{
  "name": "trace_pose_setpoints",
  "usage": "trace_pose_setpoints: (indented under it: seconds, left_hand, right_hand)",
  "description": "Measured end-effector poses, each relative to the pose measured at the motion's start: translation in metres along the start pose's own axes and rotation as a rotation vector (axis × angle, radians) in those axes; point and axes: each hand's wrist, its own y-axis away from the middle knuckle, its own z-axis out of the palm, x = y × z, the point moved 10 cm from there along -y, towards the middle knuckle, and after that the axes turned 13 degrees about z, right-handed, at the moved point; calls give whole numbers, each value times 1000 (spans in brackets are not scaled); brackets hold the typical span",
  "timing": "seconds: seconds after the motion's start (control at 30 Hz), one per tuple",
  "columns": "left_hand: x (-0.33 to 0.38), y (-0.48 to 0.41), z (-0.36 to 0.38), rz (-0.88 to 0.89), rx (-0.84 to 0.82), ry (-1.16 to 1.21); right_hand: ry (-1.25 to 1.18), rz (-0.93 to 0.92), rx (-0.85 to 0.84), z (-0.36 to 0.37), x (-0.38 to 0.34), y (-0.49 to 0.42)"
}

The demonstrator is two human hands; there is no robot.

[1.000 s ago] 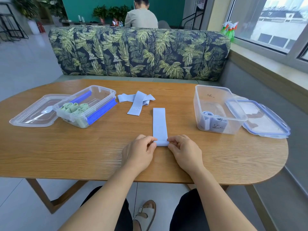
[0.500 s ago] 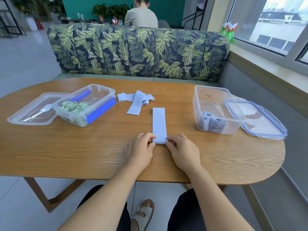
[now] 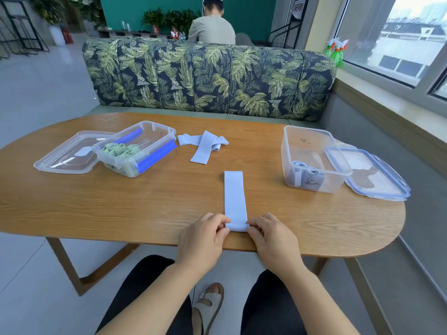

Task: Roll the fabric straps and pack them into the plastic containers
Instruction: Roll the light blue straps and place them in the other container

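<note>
A pale blue fabric strap (image 3: 234,197) lies flat on the wooden table (image 3: 121,209), running away from me. Its near end is curled into a small roll. My left hand (image 3: 203,234) pinches the left side of that roll and my right hand (image 3: 271,235) pinches the right side. A few loose pale blue straps (image 3: 203,146) lie crossed farther back. The left container (image 3: 140,148) holds green rolled straps. The right container (image 3: 312,160) holds pale blue rolled straps.
A clear lid (image 3: 70,153) lies left of the left container. A blue-rimmed lid (image 3: 372,175) leans beside the right container near the table's right edge. A leaf-patterned sofa (image 3: 208,78) stands behind the table, with a person seated beyond it.
The view has shifted slightly. Both hands stay at the strap's near end, where the fold has become a small roll.
</note>
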Motion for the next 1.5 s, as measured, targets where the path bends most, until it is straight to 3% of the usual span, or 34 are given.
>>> trace_pose_setpoints:
  seconds: [0.2, 0.37, 0.6, 0.9, 1.1, 1.4, 1.5]
  left_hand:
    - [7, 11, -3, 2, -16, -17]
    - [7, 9, -3, -40, -36, -10]
    - [3, 4, 1, -90, -81, 81]
    - [1, -4, 3, -109, -30, 166]
    - [-3, -10, 5, -119, -59, 152]
    - [-4, -17, 7, -109, -72, 90]
    - [-8, -16, 9, -85, -14, 243]
  right_hand:
    - [-28, 41, -3, -4, 1, 17]
    - [-221, 187, -35, -5, 11, 17]
    - [-213, 277, -121, -1, 16, 8]
    - [-187, 289, -184, 1, 12, 2]
    - [-428, 218, -88, -10, 13, 6]
    - [-190, 159, -95, 0, 13, -9]
    - [-145, 167, -101, 1, 14, -14]
